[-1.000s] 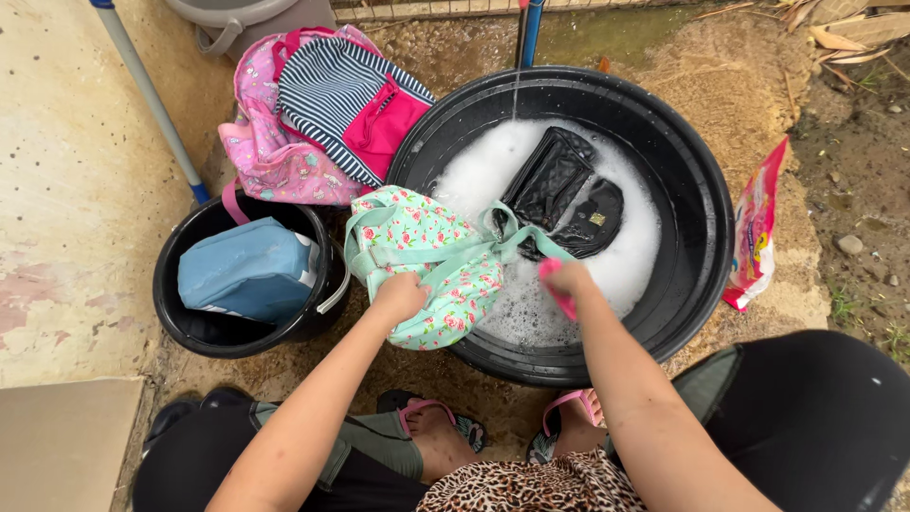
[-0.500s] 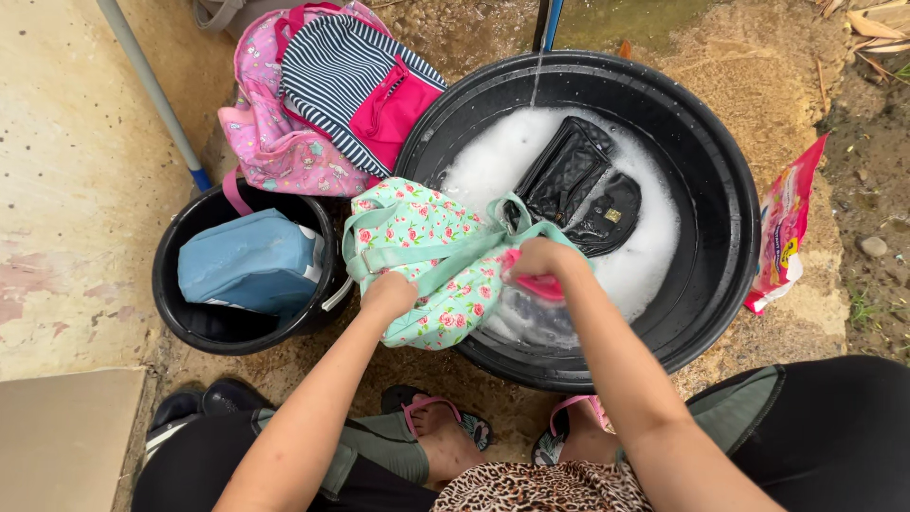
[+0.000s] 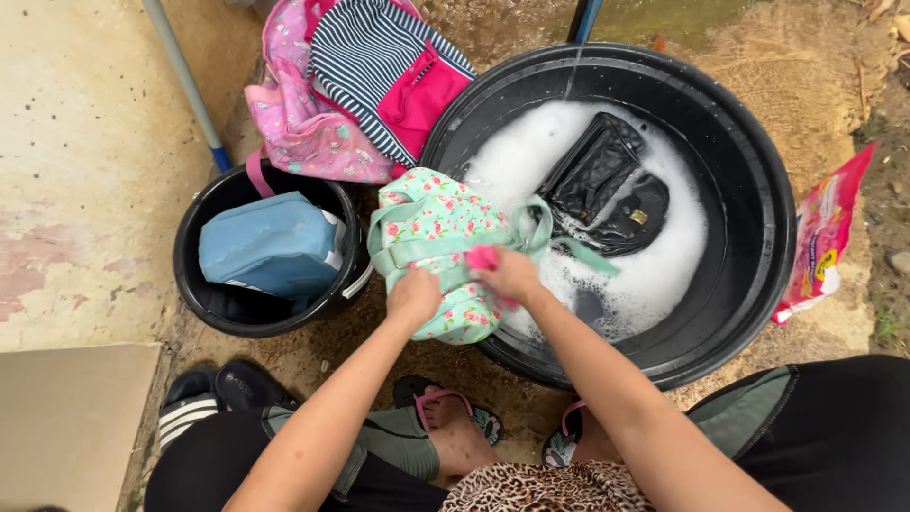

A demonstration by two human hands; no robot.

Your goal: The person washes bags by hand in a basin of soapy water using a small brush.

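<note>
A mint-green floral backpack (image 3: 436,228) lies over the near left rim of a big black tub (image 3: 749,190) filled with soapy water. My left hand (image 3: 413,297) grips the backpack's near edge. My right hand (image 3: 508,272) holds a pink scrub brush (image 3: 482,258) pressed against the backpack's straps. A black quilted bag (image 3: 604,185) floats in the foam behind.
A black bucket (image 3: 204,308) at left holds a blue bag (image 3: 270,245). A pink backpack and a striped navy-and-pink bag (image 3: 379,66) lie behind it. A red detergent pouch (image 3: 823,232) lies right of the tub. A blue-tipped pole (image 3: 190,90) leans at left. My sandalled feet (image 3: 455,422) are below.
My right hand has carried the pink brush leftward, from the foam by the tub's near side onto the floral backpack. My left hand stayed gripping the backpack. The view shifted slightly.
</note>
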